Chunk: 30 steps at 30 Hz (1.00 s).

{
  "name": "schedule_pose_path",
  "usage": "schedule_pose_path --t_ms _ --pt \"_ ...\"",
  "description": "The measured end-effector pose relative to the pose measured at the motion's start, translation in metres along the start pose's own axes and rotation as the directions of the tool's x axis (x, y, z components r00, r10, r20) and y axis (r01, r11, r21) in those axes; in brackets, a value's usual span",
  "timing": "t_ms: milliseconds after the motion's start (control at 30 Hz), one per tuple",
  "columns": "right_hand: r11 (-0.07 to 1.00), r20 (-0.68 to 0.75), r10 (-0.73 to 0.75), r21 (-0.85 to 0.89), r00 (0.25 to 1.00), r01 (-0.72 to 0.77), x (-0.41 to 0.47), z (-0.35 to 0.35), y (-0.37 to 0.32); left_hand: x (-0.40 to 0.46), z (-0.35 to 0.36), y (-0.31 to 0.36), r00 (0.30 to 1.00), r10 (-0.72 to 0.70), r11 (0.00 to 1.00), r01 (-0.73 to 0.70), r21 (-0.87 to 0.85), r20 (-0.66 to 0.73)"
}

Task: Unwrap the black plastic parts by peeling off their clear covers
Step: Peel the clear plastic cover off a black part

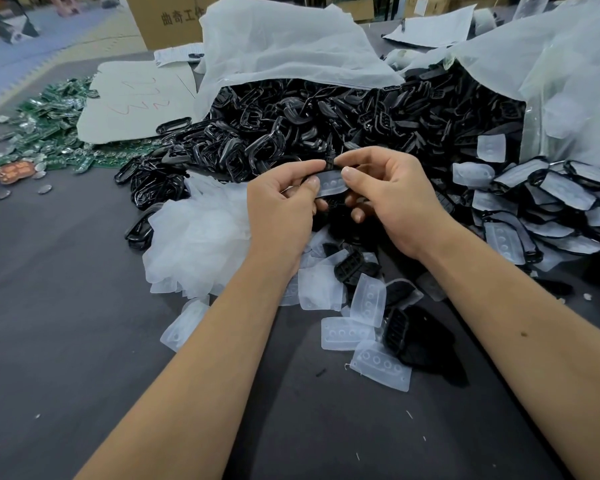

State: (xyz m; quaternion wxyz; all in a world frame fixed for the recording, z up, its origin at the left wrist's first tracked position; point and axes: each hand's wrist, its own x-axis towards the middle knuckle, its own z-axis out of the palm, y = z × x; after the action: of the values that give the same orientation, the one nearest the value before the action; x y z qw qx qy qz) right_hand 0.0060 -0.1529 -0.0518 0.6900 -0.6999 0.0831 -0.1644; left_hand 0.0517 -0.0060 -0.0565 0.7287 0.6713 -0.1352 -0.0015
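Note:
Both hands meet above the grey table (66,341), holding one black plastic part with a clear cover (330,183) between them. My left hand (281,206) pinches its left end with thumb and curled fingers. My right hand (392,199) pinches its right end, thumb on the clear cover. The black part itself shows only as a sliver at the top edge (330,160) and below the fingers. Peeled clear covers (368,304) and bare black parts (350,266) lie under my wrists. Still-covered parts (565,195) are piled to the right.
A big heap of black plastic frames (309,126) spills from a white bag (284,46) behind my hands. A crumpled clear bag (198,237) lies left of them. Green circuit boards (56,133), a cardboard sheet (136,102) and a carton (167,22) sit at the far left.

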Motion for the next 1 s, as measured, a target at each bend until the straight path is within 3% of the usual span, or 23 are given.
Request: schedule_pose_path --t_ms 133,400,500,567,633,833,900,1000 --pt "1.000 0.076 0.025 0.008 0.997 -0.026 -0.001 -0.002 -0.002 -0.001 0.000 0.000 1.000 0.003 1.000 -0.003 -0.009 -0.001" --pt "1.000 0.026 -0.008 -0.003 1.000 0.008 0.000 -0.004 0.000 0.000 0.000 -0.002 0.998 0.030 0.998 -0.033 0.045 0.050" --pt "0.981 0.039 -0.127 -0.144 0.991 0.131 -0.002 -0.005 0.001 0.000 -0.002 -0.002 0.999 0.015 1.000 -0.015 0.010 0.030" --pt "0.862 0.095 -0.313 -0.390 0.945 0.325 -0.002 -0.008 0.000 0.002 -0.003 -0.002 1.000 -0.005 0.999 0.006 -0.042 0.013" --pt "0.717 0.196 -0.418 -0.529 0.887 0.455 -0.003 -0.011 -0.002 0.004 -0.005 -0.001 0.999 -0.038 0.994 0.040 -0.106 0.015" --pt "0.539 0.295 -0.513 -0.620 0.806 0.570 -0.002 -0.013 -0.004 0.005 -0.005 0.004 0.988 -0.155 0.957 0.155 -0.243 0.023" --pt "0.614 0.244 -0.463 -0.604 0.852 0.507 -0.003 -0.010 -0.005 0.004 -0.005 0.005 0.989 -0.144 0.947 0.149 -0.285 0.038" --pt "0.872 0.098 -0.266 -0.401 0.959 0.283 -0.005 -0.007 -0.006 0.003 -0.005 0.005 0.990 -0.116 0.948 0.134 -0.289 0.081"
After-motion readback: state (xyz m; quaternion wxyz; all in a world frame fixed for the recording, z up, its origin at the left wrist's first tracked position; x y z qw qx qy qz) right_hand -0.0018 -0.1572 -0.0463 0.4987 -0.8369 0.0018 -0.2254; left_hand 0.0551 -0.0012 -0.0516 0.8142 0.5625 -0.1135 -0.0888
